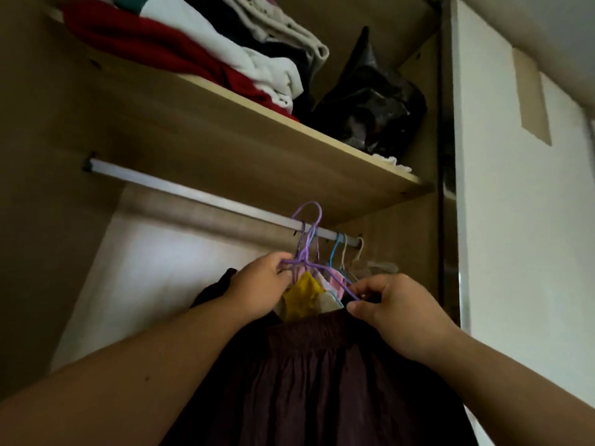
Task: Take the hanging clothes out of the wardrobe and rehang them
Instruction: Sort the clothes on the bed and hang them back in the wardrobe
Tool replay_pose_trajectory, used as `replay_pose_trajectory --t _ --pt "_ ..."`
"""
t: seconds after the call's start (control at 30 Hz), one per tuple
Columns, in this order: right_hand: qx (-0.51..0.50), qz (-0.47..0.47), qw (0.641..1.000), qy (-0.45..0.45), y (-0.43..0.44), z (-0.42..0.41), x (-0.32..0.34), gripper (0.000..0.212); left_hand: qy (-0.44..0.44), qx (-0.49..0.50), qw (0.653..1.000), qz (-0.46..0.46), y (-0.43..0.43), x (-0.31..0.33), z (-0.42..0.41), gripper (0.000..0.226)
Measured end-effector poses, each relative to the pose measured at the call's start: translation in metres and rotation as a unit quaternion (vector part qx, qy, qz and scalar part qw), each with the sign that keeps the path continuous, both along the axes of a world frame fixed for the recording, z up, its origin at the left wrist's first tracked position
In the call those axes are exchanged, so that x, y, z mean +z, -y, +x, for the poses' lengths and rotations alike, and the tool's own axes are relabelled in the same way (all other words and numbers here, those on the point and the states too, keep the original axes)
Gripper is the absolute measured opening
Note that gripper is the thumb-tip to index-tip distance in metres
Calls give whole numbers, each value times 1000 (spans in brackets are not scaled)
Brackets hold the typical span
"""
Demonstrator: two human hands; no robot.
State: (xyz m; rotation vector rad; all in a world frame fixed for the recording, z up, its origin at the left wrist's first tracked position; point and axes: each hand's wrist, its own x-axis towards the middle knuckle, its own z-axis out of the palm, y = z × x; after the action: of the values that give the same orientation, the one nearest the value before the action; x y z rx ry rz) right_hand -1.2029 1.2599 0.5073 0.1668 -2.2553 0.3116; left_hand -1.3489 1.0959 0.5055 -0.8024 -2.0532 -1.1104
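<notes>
A: Room, surface?
B: Open wardrobe, seen from below. Wood shelf (257, 146) up top, metal rail (193, 193) under it, pale back panel (161, 268) behind. White door panel (515, 236) on the right.
A: What's around? Anything in the way?
B: On the shelf: folded clothes (145, 43) in red, white and dark, with a black plastic bag (370, 101) beside them. At the rail's right end: a blue hanger (335, 249) and pale hangers (358, 252), bunched close. A yellow garment (302, 297) and some pink fabric hang between the two hands, right behind the piece being handled.
A: The item?
B: Dark maroon skirt (322, 381), gathered waistband, pleated. It fills the lower frame below the hands. Purple hanger (304, 252) above it, hook up at the rail. Can't tell if it's seated on it.
A: Grip?
B: Left hand (257, 284): grip curled round the hanger's left end. Right hand (396, 310): thumb and fingertips pinch the hanger's right end, just above the waistband. Can't tell if the skirt is on the hanger.
</notes>
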Motion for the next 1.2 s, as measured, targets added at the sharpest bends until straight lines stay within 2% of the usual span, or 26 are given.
replay_pose_trajectory --t 0.07,0.17,0.3,0.37,0.43,0.53,0.6,0.7,0.83,0.9,1.03,1.2 --pt "-12 2 1000 -2 8 -24 15 17 -16 -61 998 -3 -9 25 -19 26" --pt "-46 3 999 -18 21 -58 36 17 -47 -76 996 -4 -14 59 -45 23" --pt "-75 10 997 -20 30 -89 56 17 -70 -9 997 -27 -19 90 -67 23" --pt "-97 2 994 -45 32 -128 69 16 -81 26 995 -43 -27 112 -100 30" --pt "-108 5 994 -35 32 -138 77 14 -87 101 988 -79 -29 118 -108 40" --pt "-131 12 991 -21 33 -166 80 18 -101 168 969 -152 -31 124 -131 57" --pt "-136 21 990 -9 33 -182 78 19 -118 180 959 -184 -31 122 -147 63" --pt "-139 25 990 1 31 -199 76 11 -177 179 953 -167 -31 117 -159 67" --pt "-134 26 991 5 32 -203 72 11 -222 182 946 -151 -29 110 -162 70" --pt "-129 28 991 13 33 -200 67 7 -219 184 943 -168 -27 106 -161 74" --pt "-118 32 992 43 34 -196 53 25 -203 181 941 -200 -29 93 -157 80" --pt "-99 46 994 -3 27 -180 46 32 -174 162 951 -198 -36 79 -141 78"
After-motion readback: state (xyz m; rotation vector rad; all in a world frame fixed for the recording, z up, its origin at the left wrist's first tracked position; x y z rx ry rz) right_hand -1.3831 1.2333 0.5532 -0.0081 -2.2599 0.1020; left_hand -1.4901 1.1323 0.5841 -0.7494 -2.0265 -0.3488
